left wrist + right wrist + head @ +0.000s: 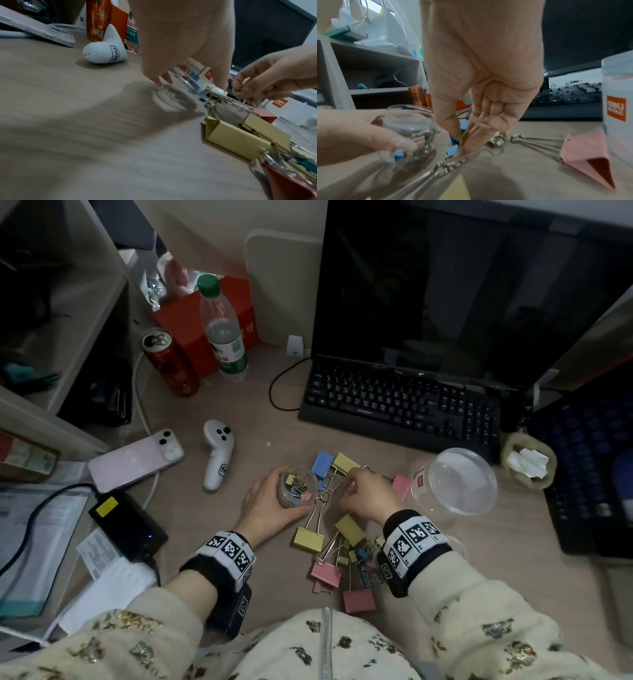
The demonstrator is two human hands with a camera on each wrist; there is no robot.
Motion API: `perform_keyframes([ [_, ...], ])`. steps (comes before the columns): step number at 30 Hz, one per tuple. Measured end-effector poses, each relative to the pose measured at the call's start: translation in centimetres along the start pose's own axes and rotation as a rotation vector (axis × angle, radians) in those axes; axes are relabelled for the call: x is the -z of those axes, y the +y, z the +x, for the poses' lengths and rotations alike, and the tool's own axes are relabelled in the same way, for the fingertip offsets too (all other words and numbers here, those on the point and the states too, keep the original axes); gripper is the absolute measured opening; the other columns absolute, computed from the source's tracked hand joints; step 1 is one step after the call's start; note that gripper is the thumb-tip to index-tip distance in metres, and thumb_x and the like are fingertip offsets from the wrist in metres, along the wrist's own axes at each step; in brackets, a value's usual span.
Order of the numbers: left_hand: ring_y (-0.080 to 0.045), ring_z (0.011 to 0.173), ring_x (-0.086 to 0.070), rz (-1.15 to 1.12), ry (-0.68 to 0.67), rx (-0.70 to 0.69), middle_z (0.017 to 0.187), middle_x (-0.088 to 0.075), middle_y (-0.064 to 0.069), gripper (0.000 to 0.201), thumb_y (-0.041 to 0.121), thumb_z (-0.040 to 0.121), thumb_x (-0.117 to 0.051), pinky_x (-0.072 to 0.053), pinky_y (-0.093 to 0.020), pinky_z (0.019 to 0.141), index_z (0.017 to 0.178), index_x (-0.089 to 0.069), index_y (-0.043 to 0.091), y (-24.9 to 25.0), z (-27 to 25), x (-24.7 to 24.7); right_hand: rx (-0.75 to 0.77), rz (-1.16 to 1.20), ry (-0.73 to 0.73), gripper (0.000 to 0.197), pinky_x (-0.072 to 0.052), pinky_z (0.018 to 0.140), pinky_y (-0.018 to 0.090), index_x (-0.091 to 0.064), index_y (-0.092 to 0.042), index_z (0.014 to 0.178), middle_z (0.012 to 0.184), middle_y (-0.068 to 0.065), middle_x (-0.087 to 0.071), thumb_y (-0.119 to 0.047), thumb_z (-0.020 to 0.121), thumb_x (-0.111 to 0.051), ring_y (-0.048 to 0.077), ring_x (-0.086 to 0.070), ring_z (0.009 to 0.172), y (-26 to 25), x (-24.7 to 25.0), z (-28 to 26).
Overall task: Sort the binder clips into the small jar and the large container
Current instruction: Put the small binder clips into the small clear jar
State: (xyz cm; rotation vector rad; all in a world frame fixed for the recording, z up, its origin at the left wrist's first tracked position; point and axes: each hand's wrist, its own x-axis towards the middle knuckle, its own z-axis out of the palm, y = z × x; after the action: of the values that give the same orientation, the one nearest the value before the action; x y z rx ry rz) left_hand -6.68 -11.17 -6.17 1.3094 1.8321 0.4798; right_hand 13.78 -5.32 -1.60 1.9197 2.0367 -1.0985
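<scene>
My left hand grips a small clear glass jar tilted toward the right; several small clips lie inside it. In the left wrist view the jar leans over the desk between the fingers. My right hand reaches down beside it into the tangled wire handles. Its thumb and fingertips pinch a small binder clip. Large blue, yellow and pink clips lie scattered around a heap of small clips. The large clear container stands right of my right hand and looks empty.
A black keyboard and dark monitor sit behind the clips. Left of the jar are a white controller, a phone, a power adapter, a red can and a water bottle. Another keyboard is at right.
</scene>
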Motion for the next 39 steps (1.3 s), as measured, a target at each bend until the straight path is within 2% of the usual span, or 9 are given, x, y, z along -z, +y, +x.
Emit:
perform_keyframes([
  [4, -0.015, 0.123, -0.044, -0.01, -0.012, -0.02, 0.127, -0.054, 0.009, 0.087, 0.07, 0.049, -0.075, -0.04, -0.043, 0.105, 0.125, -0.042, 0.043, 0.1, -0.1, -0.2, 0.102, 0.146, 0.113, 0.013, -0.049, 0.065, 0.028, -0.064, -0.023, 0.095, 0.083, -0.006, -0.063, -0.021, 0.082, -0.065, 0.014, -0.062, 0.079, -1.4, 1.3, -0.3],
  [8, -0.015, 0.121, -0.047, -0.009, -0.017, -0.04, 0.126, -0.056, 0.011, 0.085, 0.074, 0.047, -0.072, -0.043, -0.043, 0.101, 0.121, -0.042, 0.046, 0.2, -0.1, -0.3, 0.278, 0.274, 0.051, 0.016, -0.045, 0.059, 0.014, -0.069, -0.023, 0.099, 0.084, -0.008, -0.069, -0.033, 0.087, -0.067, 0.007, -0.064, 0.075, -3.5, 2.2, -1.2],
  [11, -0.016, 0.125, -0.044, 0.013, -0.013, -0.024, 0.129, -0.054, 0.01, 0.084, 0.072, 0.05, -0.074, -0.04, -0.042, 0.104, 0.123, -0.041, 0.046, 0.2, 0.0, 0.0, 0.248, 0.245, 0.075, 0.023, -0.048, 0.061, 0.015, -0.071, -0.026, 0.107, 0.091, -0.007, -0.071, -0.039, 0.092, -0.06, 0.008, -0.065, 0.076, -3.6, 1.9, -0.6],
  [13, -0.017, 0.127, -0.041, 0.029, 0.006, -0.015, 0.132, -0.052, 0.01, 0.082, 0.067, 0.054, -0.077, -0.035, -0.04, 0.106, 0.124, -0.041, 0.045, 0.0, -0.1, 0.4, 0.161, 0.17, 0.136, 0.022, -0.052, 0.07, 0.027, -0.069, -0.027, 0.11, 0.098, -0.006, -0.069, -0.032, 0.093, -0.056, 0.012, -0.065, 0.084, -3.1, 1.5, 0.4],
  [17, -0.018, 0.131, -0.038, 0.034, 0.014, 0.02, 0.135, -0.049, 0.006, 0.084, 0.063, 0.057, -0.078, -0.033, -0.039, 0.107, 0.128, -0.04, 0.043, -0.6, -0.2, 1.1, 0.114, -0.104, 0.055, 0.021, -0.054, 0.077, 0.035, -0.068, -0.03, 0.103, 0.107, -0.003, -0.068, -0.025, 0.087, -0.056, 0.022, -0.065, 0.097, -2.8, -0.2, 1.4],
  [21, -0.019, 0.129, -0.038, 0.024, -0.003, 0.033, 0.132, -0.05, 0.006, 0.083, 0.065, 0.055, -0.075, -0.033, -0.039, 0.106, 0.126, -0.039, 0.045, -1.2, 0.0, 1.2, 0.147, -0.284, 0.067, 0.019, -0.052, 0.073, 0.035, -0.061, -0.021, 0.103, 0.107, 0.004, -0.063, -0.03, 0.088, -0.055, 0.026, -0.063, 0.093, -3.4, -1.5, 1.4],
  [24, -0.019, 0.129, -0.039, 0.022, -0.002, 0.04, 0.132, -0.05, 0.005, 0.082, 0.064, 0.055, -0.076, -0.034, -0.041, 0.107, 0.126, -0.04, 0.045, -1.1, 0.0, 1.2, 0.163, -0.401, 0.105, 0.026, -0.043, 0.065, 0.032, -0.053, -0.017, 0.114, 0.113, 0.007, -0.058, -0.029, 0.092, -0.052, 0.03, -0.063, 0.096, -3.8, -2.5, 1.6],
  [34, -0.018, 0.127, -0.041, 0.039, -0.005, 0.034, 0.131, -0.051, 0.006, 0.081, 0.059, 0.056, -0.079, -0.036, -0.041, 0.105, 0.126, -0.041, 0.043, -1.2, 0.2, 1.3, 0.111, -0.247, 0.029, 0.024, -0.05, 0.073, 0.033, -0.059, -0.016, 0.104, 0.108, 0.005, -0.061, -0.027, 0.083, -0.061, 0.025, -0.061, 0.095, -2.9, -2.8, 1.9],
  [39, -0.019, 0.126, -0.041, 0.047, -0.01, 0.006, 0.131, -0.052, 0.005, 0.084, 0.063, 0.054, -0.079, -0.036, -0.04, 0.104, 0.127, -0.042, 0.043, -0.4, -0.1, 0.9, 0.152, 0.026, 0.16, 0.02, -0.052, 0.075, 0.037, -0.063, -0.015, 0.099, 0.099, 0.003, -0.061, -0.025, 0.081, -0.061, 0.023, -0.06, 0.089, -3.3, -0.9, 0.6],
])
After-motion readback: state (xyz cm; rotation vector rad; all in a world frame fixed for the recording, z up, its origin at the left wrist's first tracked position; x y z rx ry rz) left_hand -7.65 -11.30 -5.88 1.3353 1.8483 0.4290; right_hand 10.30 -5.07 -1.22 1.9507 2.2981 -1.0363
